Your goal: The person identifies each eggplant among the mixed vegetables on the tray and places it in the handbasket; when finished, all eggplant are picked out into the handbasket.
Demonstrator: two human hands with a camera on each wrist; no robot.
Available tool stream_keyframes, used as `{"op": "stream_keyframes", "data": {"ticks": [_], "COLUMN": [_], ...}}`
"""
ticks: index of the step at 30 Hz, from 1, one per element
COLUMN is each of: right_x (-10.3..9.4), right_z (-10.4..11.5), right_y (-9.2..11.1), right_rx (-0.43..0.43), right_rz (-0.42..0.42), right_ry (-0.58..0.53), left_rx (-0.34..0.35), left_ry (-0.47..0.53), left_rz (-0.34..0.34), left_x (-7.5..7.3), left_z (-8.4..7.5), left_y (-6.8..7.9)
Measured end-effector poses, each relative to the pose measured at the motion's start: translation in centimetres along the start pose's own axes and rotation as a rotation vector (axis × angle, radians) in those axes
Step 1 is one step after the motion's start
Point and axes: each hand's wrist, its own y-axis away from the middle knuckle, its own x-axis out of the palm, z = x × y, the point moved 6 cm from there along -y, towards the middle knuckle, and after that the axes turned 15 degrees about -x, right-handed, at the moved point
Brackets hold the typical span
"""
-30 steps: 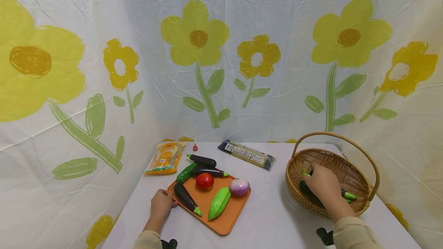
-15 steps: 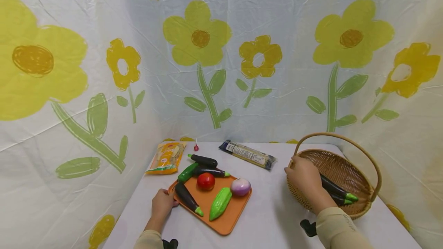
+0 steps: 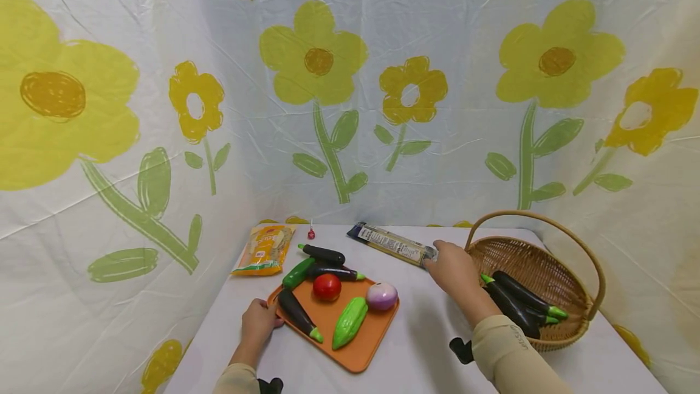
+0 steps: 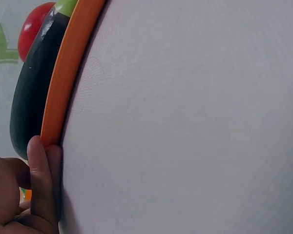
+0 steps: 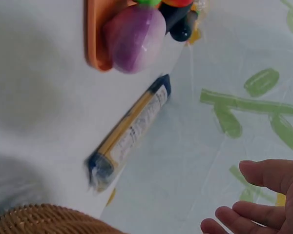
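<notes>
At the near left, my left hand (image 3: 259, 323) pinches the left corner of an orange tray (image 3: 358, 362), thumb above the rim and fingers at its side. On the tray lie a dark eggplant (image 3: 298, 315), a tomato (image 3: 327, 287), a light green ridged bitter melon (image 3: 350, 322) and a purple-white onion (image 3: 381, 296). My right hand (image 3: 452, 269) is in the air between the wicker basket (image 3: 476, 251) and a noodle pack (image 3: 392, 243). The right wrist view shows its fingers spread loosely, holding nothing. Several eggplants (image 3: 516, 306) lie inside the basket.
Another eggplant (image 3: 333, 272) and a dark green cucumber-like vegetable (image 3: 298, 273) lie across the tray's far edge. One more eggplant (image 3: 322, 254) is behind them. A yellow food bag (image 3: 264, 250) and a red lollipop (image 3: 311, 234) lie at the back left. The basket's tall handle (image 3: 579, 248) arches upward.
My right hand has risen out of the basket and moved left past its rim, leaving the eggplants inside. The left hand has kept its hold on the tray.
</notes>
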Motion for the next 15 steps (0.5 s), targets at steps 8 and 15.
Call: {"op": "stream_keyframes", "data": {"ticks": [8, 15], "right_x": [0.9, 2.0], "right_z": [2.4, 4.7], "right_y": [-1.1, -2.1], "right_rx": [-0.026, -0.084], "right_rz": [-0.022, -0.037], "right_ry": [-0.021, -0.008], "left_rx": [-0.007, 0.002], "left_ry": [-0.003, 0.005], "left_rz": [0.003, 0.004], "left_x": [0.1, 0.2], "left_z": [0.3, 0.1], "left_y": [-0.6, -0.6]}}
